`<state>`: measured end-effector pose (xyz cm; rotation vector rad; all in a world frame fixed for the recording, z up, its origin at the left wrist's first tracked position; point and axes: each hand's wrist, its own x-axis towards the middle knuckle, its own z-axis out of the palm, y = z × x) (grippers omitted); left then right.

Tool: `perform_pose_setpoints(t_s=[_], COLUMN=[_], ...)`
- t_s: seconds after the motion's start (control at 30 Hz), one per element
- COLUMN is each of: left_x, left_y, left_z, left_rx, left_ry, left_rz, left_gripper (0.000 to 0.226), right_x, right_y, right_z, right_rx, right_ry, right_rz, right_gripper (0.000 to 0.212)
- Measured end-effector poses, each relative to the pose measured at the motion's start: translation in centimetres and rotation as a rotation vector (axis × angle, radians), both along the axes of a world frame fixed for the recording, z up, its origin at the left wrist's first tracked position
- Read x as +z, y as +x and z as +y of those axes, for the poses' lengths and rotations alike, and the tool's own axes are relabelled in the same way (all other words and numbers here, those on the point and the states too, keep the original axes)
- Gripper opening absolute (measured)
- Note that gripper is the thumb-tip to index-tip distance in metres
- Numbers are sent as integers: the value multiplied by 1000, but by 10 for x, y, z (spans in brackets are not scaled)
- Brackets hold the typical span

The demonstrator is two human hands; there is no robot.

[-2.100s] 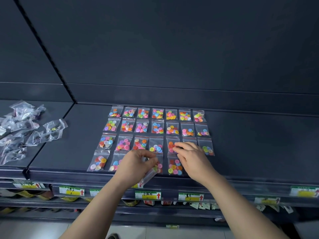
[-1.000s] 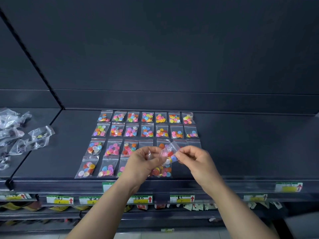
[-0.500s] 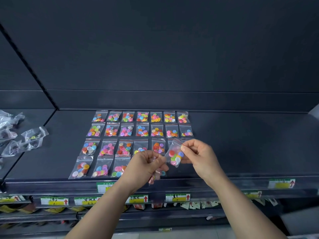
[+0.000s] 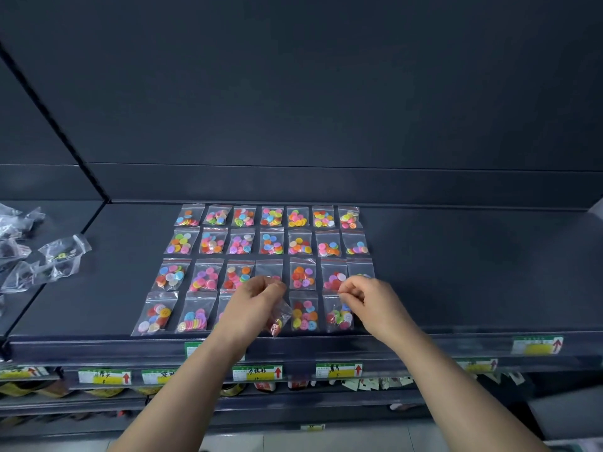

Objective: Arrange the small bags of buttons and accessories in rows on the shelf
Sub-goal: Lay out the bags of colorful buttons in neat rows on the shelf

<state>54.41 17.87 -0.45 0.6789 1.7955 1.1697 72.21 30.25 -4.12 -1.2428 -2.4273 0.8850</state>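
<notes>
Small clear bags of coloured buttons (image 4: pixel 270 243) lie in neat rows on the dark shelf (image 4: pixel 456 272). My left hand (image 4: pixel 254 305) hovers over the front row, pinching a bag of red and yellow buttons (image 4: pixel 277 318) that hangs tilted below its fingers. My right hand (image 4: pixel 368 298) pinches the top edge of another button bag (image 4: pixel 339 316), which lies flat in the front row, sixth from the left. The front-row bags under my left hand are partly hidden.
A loose heap of clear accessory bags (image 4: pixel 42 259) lies on the neighbouring shelf to the left. Bare shelf stretches right of the rows. Price labels (image 4: pixel 257 373) line the shelf edges below, with goods on lower shelves.
My right hand has carried its bag from mid-air down onto the front row. My left hand still holds its bag, now hanging lower.
</notes>
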Motion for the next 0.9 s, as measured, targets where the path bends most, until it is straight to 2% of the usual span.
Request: perform_pose_setpoints(t_s=[0.07,0.2,0.33,0.53,0.63,0.77,0.83,0.9], left_x=[0,-1,-4,-4,-5,-5,-4,-2], left_y=[0,-2,-6,-1,4,13,19,25], left_z=[-1,1,4,8,13,22,26,29], left_rx=[3,21,36,25,28,-5,-82,-130], left_ry=[5,21,42,150,188,200,190,181], left_rz=[-2,-36,-129,-206,-197,-270,-230,-216], left_gripper=[23,19,23,10,2,14,13,13], right_x=[1,3,-4,-7,5,34,39,39], right_y=[1,9,16,20,21,16,14,15], right_z=[-1,-3,-9,-11,-14,-22,-21,-16], right_rx=[-12,-50,64,79,-7,-61,-56,-62], right_ry=[55,173,160,117,19,-401,-462,-413], right_rz=[-8,15,-33,-55,113,485,529,513], right_gripper=[6,22,29,30,22,13,16,12])
